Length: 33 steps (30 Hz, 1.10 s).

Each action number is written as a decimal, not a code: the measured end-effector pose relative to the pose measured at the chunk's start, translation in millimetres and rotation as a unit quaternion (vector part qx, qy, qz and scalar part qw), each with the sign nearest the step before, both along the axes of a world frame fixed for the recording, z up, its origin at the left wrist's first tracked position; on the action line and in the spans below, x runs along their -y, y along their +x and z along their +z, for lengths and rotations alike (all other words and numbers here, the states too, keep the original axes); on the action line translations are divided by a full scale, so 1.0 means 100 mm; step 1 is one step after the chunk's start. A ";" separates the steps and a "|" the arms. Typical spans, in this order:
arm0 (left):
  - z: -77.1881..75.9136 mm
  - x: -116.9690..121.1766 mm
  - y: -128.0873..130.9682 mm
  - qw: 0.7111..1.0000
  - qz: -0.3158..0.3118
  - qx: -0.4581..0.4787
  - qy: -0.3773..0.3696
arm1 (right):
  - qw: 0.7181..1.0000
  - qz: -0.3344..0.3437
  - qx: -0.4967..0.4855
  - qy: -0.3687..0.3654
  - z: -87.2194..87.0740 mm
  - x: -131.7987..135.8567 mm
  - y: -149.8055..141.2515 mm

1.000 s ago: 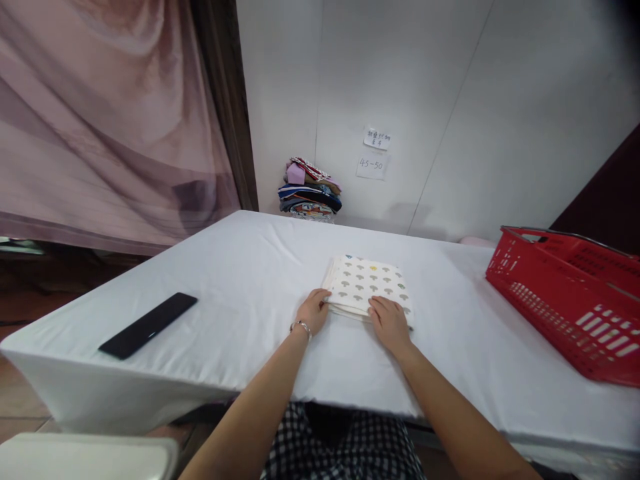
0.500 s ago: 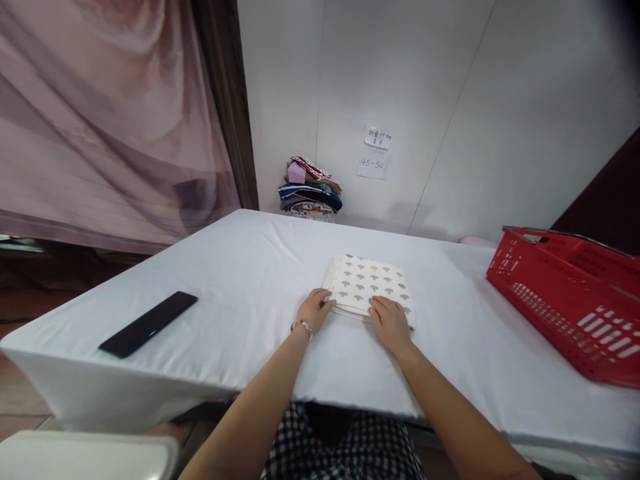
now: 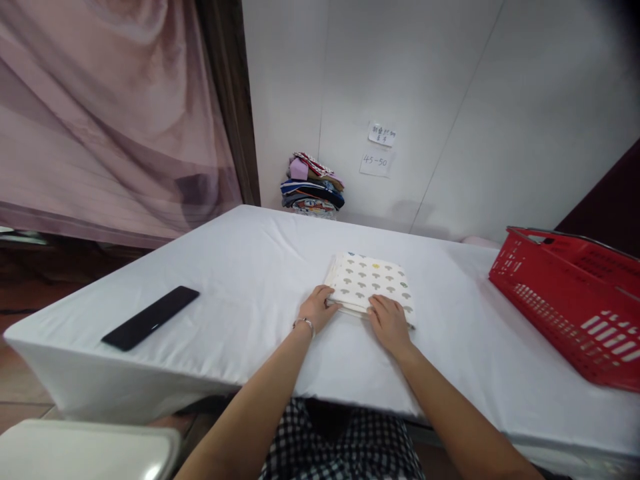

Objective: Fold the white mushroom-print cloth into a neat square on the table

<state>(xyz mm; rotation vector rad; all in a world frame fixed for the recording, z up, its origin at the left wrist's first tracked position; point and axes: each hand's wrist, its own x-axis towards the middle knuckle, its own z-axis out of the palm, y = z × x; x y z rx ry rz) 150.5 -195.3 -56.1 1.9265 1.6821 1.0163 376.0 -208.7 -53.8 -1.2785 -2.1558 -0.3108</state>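
A folded white cloth with a grey mushroom-like print and a few coloured motifs lies flat on the table in front of me. Its layers show along the left and front edges. My left hand, with a bracelet at the wrist, holds the near left corner between thumb and fingers. On the front edge, toward the right, rests my right hand, its fingers stretched over the top layer. The undersides of both hands are hidden.
White cloth covers the table. A black flat object lies at the left, and a red plastic basket stands at the right. Behind the table is a pile of folded fabrics. A pale stool is at lower left.
The view has shifted slightly. Both hands stay at the front edge of the folded cloth, which lies in nearly the same place.
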 end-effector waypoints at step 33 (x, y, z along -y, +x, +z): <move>-0.08 -0.07 -0.04 1.000 -0.006 0.014 0.024 | 0.998 0.040 0.028 -0.049 0.06 0.04 -0.04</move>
